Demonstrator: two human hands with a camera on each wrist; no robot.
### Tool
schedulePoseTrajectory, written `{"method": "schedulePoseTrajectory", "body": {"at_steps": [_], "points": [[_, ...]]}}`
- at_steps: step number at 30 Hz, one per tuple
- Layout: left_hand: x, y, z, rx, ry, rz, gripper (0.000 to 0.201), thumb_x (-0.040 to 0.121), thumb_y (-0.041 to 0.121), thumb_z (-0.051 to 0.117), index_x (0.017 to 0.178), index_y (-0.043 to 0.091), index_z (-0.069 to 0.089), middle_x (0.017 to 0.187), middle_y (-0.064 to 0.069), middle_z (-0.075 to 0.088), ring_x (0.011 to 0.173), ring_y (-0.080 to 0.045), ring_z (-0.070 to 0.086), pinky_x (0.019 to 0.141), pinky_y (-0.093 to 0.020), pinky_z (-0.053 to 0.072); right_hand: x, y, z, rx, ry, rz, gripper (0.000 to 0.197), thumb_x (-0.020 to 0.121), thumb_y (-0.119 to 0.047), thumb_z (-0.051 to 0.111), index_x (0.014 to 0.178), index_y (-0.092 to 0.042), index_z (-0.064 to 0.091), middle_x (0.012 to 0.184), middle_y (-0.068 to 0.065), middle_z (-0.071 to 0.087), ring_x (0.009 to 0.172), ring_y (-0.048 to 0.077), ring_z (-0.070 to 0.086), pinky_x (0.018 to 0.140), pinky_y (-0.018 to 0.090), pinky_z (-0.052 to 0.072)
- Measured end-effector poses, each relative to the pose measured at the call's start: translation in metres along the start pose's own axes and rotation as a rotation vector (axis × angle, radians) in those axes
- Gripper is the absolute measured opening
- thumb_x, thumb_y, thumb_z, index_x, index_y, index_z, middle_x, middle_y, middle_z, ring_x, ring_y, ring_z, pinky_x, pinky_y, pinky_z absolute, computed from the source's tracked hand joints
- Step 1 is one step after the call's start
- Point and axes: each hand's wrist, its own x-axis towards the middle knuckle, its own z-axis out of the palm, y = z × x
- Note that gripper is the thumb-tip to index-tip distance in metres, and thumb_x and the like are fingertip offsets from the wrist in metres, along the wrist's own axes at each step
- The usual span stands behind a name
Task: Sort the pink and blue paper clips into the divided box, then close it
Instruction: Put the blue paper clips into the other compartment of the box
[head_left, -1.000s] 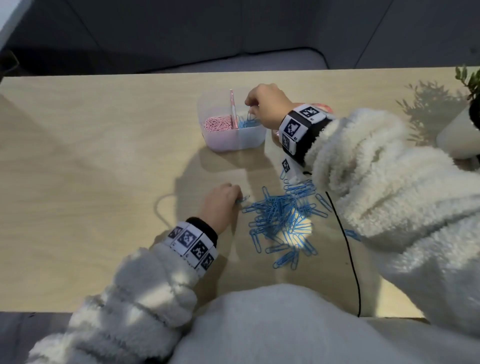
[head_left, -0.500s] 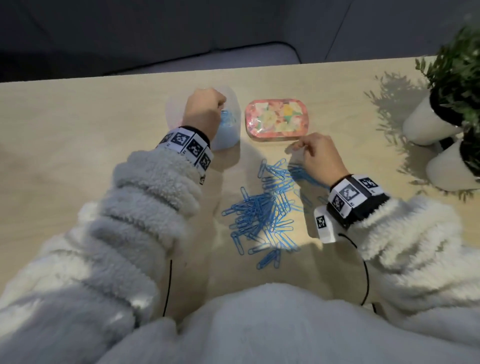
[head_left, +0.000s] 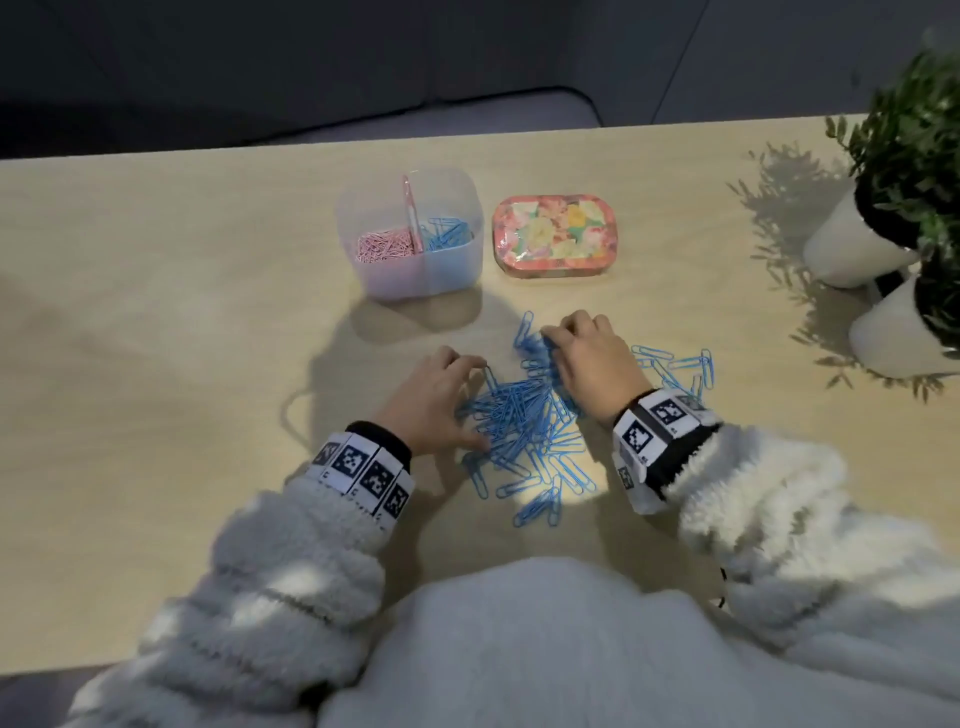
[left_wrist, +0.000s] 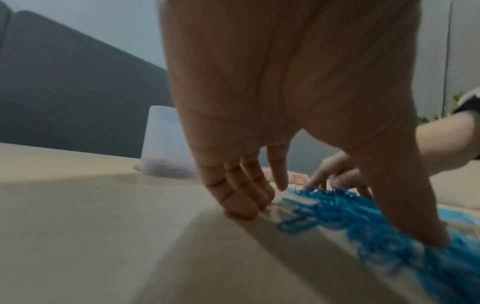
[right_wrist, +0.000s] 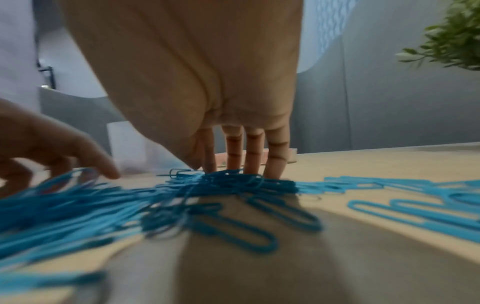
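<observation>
Box (head_left: 410, 270): sitting open at the far middle of the desk (head_left: 156, 322), holding pink clips (head_left: 384, 245) left of the divider, blue clips right.
Lid (head_left: 555, 235): lying just beside the box.
Loose blue clips (head_left: 524, 415): lying heaped near the front edge.
Left hand (head_left: 431, 400), right hand (head_left: 597, 361): fingertips pressing down into the heap, gripping nothing clearly.
Plants (head_left: 909, 171): crowding the right edge.

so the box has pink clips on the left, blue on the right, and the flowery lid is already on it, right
Not quite. The flowery lid is not on the box; it lies on the table to the right of it, and the box is open. The head view shows this. Pink clips are on the left, blue clips on the right.
</observation>
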Motion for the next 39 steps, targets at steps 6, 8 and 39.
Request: {"method": "schedulePoseTrajectory", "body": {"at_steps": [6,8,39], "points": [[-0.004,0.002,0.011,-0.007,0.075,0.01,0.07,0.064,0.034,0.079,0.124,0.01,0.051,0.111,-0.013,0.048,0.103,-0.029,0.05,0.094,-0.035,0.04,-0.02,-0.009,0.003,0.192,0.021,-0.177,0.037,0.092,-0.019,0.045,0.129,-0.014,0.047,0.117,0.013,0.051,0.106,0.034,0.048,0.087,0.046,0.046],[-0.006,0.003,0.012,-0.011,0.089,0.005,0.07,0.067,0.033,0.077,0.127,0.01,0.048,0.114,-0.014,0.048,0.105,-0.029,0.05,0.095,-0.034,0.038,-0.02,-0.003,-0.001,0.21,0.026,-0.141,0.046,0.091,-0.034,0.051,0.131,-0.013,0.045,0.12,0.013,0.052,0.11,0.033,0.047,0.095,0.043,0.042],[-0.005,-0.007,-0.009,-0.327,0.273,-0.129,0.016,0.083,0.003,0.059,0.096,0.009,0.065,0.091,-0.009,0.068,0.077,-0.018,0.057,0.074,-0.028,0.045,0.097,-0.039,-0.099,1.002,0.031,0.075,0.013,0.081,0.003,0.063,0.091,-0.005,0.062,0.067,0.007,0.057,0.049,0.007,0.053,0.055,0.02,0.05]]}}
